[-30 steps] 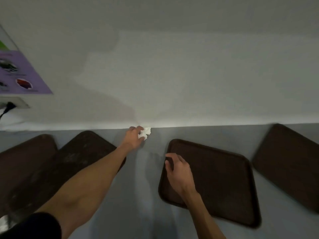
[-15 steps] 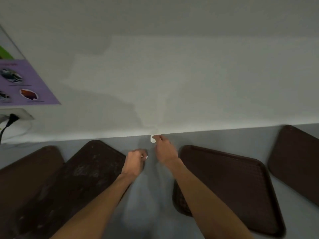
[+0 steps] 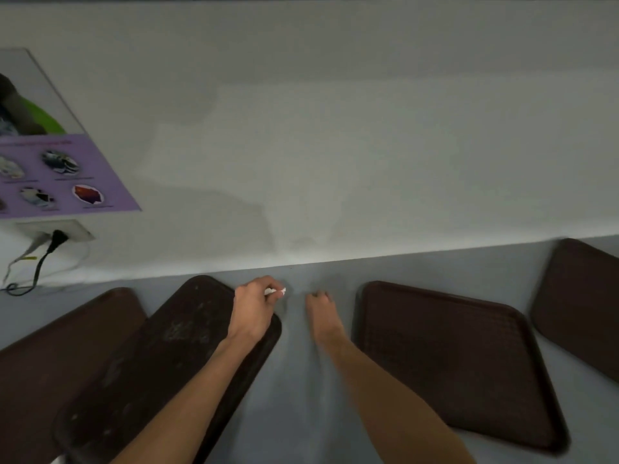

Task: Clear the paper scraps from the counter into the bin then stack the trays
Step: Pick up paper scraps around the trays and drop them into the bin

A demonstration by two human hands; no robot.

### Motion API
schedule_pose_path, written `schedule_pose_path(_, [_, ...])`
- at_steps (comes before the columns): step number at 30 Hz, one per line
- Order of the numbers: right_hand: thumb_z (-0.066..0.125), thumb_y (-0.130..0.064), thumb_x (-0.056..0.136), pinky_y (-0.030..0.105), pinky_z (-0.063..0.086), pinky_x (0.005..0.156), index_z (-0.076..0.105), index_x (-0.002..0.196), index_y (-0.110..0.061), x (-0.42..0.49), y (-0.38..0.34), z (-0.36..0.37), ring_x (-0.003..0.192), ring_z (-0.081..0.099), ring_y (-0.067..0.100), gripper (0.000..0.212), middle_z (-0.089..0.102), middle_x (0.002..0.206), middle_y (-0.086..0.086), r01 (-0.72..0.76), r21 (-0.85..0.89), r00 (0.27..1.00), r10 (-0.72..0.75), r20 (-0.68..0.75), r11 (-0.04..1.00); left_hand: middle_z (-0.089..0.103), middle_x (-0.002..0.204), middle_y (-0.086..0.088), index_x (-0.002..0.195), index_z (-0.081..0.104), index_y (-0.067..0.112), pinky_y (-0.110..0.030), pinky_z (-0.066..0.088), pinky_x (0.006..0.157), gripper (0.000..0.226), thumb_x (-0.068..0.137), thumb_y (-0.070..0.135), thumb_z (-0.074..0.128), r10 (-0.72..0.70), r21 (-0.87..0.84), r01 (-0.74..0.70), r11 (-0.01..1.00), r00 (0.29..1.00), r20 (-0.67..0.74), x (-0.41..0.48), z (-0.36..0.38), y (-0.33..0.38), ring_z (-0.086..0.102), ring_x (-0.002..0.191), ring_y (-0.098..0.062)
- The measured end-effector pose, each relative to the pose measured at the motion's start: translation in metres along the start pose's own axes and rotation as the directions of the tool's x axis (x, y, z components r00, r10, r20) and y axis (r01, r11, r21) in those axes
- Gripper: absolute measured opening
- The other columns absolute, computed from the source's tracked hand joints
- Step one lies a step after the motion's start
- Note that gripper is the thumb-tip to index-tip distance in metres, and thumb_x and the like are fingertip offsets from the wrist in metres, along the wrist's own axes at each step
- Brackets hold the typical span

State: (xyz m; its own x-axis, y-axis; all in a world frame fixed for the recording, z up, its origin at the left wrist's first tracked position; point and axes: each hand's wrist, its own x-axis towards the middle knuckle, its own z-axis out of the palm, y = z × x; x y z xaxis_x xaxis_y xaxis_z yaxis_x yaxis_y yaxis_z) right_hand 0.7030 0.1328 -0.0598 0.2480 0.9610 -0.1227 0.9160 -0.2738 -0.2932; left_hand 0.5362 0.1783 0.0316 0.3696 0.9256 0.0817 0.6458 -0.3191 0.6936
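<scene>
My left hand [image 3: 253,308] hovers over the far corner of a dark brown tray [image 3: 160,356] and pinches a white paper scrap [image 3: 275,291] in its fingertips. My right hand [image 3: 320,304] is on the grey counter [image 3: 301,380] just right of it, fingers curled downward; whatever lies under them is hidden. Another brown tray [image 3: 452,356] lies flat to the right of my right arm. A third tray [image 3: 67,346] sits at the far left, partly under the second, and one more tray [image 3: 582,289] is at the far right. No bin is in view.
A white wall [image 3: 335,162] rises directly behind the counter. At the left, a purple poster [image 3: 60,175] hangs above a wall socket with a black plug and cable [image 3: 55,237] trailing onto the counter.
My right hand has drawn back from the wall, and the scrap it touched there is no longer visible. My left hand has moved slightly right, its scrap now showing more clearly.
</scene>
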Motion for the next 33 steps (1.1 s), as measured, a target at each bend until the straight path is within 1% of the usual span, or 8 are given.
schedule_pose_path(4, [0.051,0.000,0.097,0.035,0.044,0.074,0.066,0.105,-0.008,-0.053,0.005,-0.021,0.098,0.068,0.035,0.019,0.069,0.106,0.017,-0.139,0.354,0.985,0.166,-0.047,0.925,0.073,0.087,0.016,0.087,0.073,0.029,-0.015,0.049,0.076,0.014,0.090,0.017,0.078,0.007,-0.025,-0.006,1.000,1.000,0.020,-0.020,0.014,0.035,0.068,0.084,-0.002])
schedule_pose_path(9, [0.064,-0.010,0.101,0.007,0.045,0.073,0.071,0.106,-0.023,-0.146,0.046,-0.078,0.083,0.064,0.005,0.016,0.072,0.097,-0.006,-0.104,0.664,0.912,0.338,-0.234,0.740,0.073,0.085,0.019,0.091,0.077,0.024,-0.002,0.043,0.073,0.006,0.090,0.018,0.079,0.102,-0.098,-0.098,0.990,0.994,0.038,-0.058,0.039,0.100,0.065,0.079,0.006])
schedule_pose_path(12, [0.070,-0.019,0.101,0.029,0.062,0.072,0.069,0.103,-0.032,-0.221,0.097,-0.112,0.078,0.072,0.005,0.013,0.073,0.087,-0.014,-0.060,0.754,0.839,0.442,-0.317,0.654,0.074,0.083,0.019,0.089,0.077,0.028,-0.017,0.053,0.074,0.006,0.090,0.022,0.079,0.140,-0.165,-0.130,0.978,0.989,0.051,-0.092,0.067,0.147,0.067,0.079,0.004])
schedule_pose_path(16, [0.073,-0.019,0.100,0.026,0.060,0.072,0.071,0.100,-0.031,-0.333,0.164,-0.156,0.077,0.076,0.009,0.012,0.076,0.086,-0.012,-0.026,0.837,0.712,0.598,-0.368,0.546,0.073,0.076,0.018,0.085,0.076,0.031,-0.029,0.056,0.071,0.009,0.088,0.024,0.081,0.170,-0.258,-0.137,0.956,0.980,0.108,-0.150,0.116,0.218,0.068,0.072,-0.006])
schedule_pose_path(19, [0.074,-0.018,0.100,0.017,0.058,0.074,0.074,0.101,-0.027,-0.417,0.215,-0.174,0.080,0.077,0.003,0.009,0.079,0.089,-0.013,-0.024,0.868,0.629,0.682,-0.372,0.496,0.073,0.076,0.018,0.085,0.076,0.032,-0.027,0.055,0.071,0.009,0.087,0.026,0.082,0.222,-0.298,-0.168,0.940,0.963,0.156,-0.203,0.154,0.275,0.069,0.073,-0.006])
schedule_pose_path(23, [0.075,-0.020,0.098,0.026,0.061,0.082,0.075,0.105,-0.030,-0.523,0.287,-0.179,0.087,0.076,0.001,0.012,0.079,0.093,-0.016,-0.064,0.888,0.537,0.765,-0.354,0.456,0.075,0.077,0.016,0.086,0.078,0.029,-0.023,0.055,0.069,0.008,0.086,0.023,0.083,0.293,-0.378,-0.201,0.904,0.934,0.203,-0.277,0.206,0.344,0.070,0.073,-0.005])
schedule_pose_path(26, [0.077,-0.018,0.096,0.020,0.060,0.081,0.076,0.108,-0.033,-0.601,0.331,-0.184,0.092,0.075,-0.001,0.020,0.079,0.098,-0.017,-0.094,0.889,0.468,0.808,-0.357,0.447,0.075,0.079,0.017,0.088,0.079,0.031,-0.022,0.055,0.069,0.008,0.086,0.024,0.082,0.332,-0.433,-0.194,0.880,0.904,0.270,-0.330,0.250,0.390,0.071,0.074,-0.004])
schedule_pose_path(33, [0.075,-0.017,0.097,0.016,0.056,0.079,0.075,0.107,-0.038,-0.760,0.414,-0.188,0.093,0.073,-0.002,0.023,0.074,0.100,-0.028,-0.121,0.928,0.263,0.913,-0.313,0.354,0.080,0.097,0.013,0.095,0.083,0.022,-0.016,0.056,0.082,0.012,0.086,0.014,0.082,0.445,-0.544,-0.105,0.832,0.712,0.543,-0.448,0.348,0.490,0.075,0.092,-0.005])
